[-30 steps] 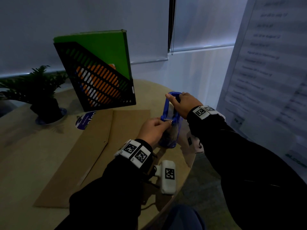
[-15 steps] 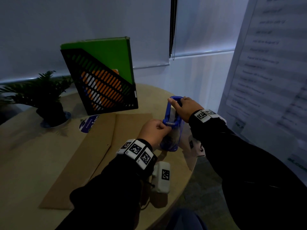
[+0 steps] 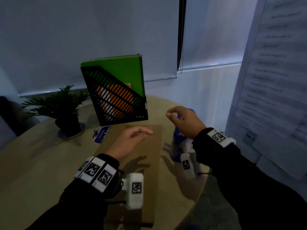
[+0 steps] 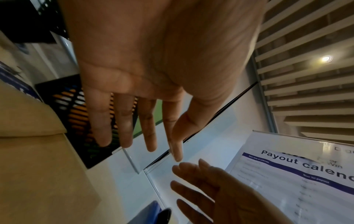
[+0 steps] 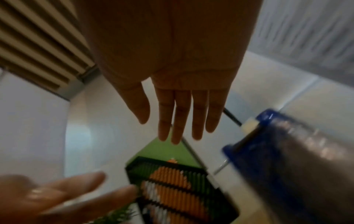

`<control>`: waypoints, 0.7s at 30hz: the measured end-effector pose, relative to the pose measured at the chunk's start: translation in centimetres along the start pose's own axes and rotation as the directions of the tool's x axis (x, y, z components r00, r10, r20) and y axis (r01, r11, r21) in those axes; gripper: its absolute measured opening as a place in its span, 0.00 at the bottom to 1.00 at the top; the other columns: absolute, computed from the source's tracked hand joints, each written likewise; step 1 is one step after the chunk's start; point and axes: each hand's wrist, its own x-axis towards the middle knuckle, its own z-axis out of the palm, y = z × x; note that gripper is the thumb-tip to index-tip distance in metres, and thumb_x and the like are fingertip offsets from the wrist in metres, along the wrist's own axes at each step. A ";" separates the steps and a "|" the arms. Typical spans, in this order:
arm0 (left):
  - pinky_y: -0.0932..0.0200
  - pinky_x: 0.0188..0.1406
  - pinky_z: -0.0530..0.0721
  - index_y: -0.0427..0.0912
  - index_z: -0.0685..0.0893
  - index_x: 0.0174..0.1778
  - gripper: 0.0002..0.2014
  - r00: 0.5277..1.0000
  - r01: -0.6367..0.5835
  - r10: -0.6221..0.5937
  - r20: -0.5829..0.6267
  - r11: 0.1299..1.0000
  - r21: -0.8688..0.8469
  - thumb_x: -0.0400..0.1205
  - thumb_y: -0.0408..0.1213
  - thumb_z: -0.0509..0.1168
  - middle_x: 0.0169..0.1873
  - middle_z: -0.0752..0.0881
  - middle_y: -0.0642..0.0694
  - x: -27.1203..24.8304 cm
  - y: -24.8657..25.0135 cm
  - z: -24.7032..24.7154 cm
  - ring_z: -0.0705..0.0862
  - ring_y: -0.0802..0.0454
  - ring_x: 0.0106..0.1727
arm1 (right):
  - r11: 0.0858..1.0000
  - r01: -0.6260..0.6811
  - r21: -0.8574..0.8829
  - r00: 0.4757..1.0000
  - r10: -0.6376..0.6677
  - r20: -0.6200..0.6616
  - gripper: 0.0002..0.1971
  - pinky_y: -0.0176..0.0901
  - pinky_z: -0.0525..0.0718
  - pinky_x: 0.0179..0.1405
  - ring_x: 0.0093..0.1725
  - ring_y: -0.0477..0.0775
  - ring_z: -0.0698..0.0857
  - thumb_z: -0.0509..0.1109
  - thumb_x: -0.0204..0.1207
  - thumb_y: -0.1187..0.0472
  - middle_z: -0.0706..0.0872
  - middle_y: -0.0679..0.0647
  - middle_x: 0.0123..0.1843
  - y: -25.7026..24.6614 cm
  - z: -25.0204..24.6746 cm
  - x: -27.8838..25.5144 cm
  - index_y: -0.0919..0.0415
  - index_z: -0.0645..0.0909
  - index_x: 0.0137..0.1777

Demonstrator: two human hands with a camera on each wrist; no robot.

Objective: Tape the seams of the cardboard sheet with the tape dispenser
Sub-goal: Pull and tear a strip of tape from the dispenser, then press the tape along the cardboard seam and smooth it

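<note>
The left hand [image 4: 159,60] fills the upper frame, palm toward the camera, fingers [image 4: 124,121] straight and spread, holding nothing. At lower right the right hand [image 4: 220,194] reaches in, fingers extended. A black slotted file holder [image 4: 76,121] stands behind, cardboard sheet [image 4: 38,166] at left, a blue tape dispenser [image 4: 147,213] at the bottom edge.

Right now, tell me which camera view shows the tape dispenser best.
The right wrist view: the blue tape dispenser fills its lower right, near but blurred, roll and frame visible. In the head view the right hand hides most of it, leaving blue parts. The left wrist view catches only a blue corner at the bottom edge.
</note>
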 end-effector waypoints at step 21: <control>0.62 0.59 0.78 0.52 0.87 0.48 0.13 0.996 0.002 0.003 -0.092 0.998 0.059 0.84 0.31 0.60 0.57 0.88 0.49 -5.8 -3.0 -6.5 0.83 0.52 0.64 | 0.968 0.165 0.190 0.949 -0.208 0.236 0.06 0.18 0.73 0.32 0.34 0.36 0.78 0.69 0.80 0.57 0.82 0.43 0.36 -9.6 6.8 -3.4 0.59 0.85 0.47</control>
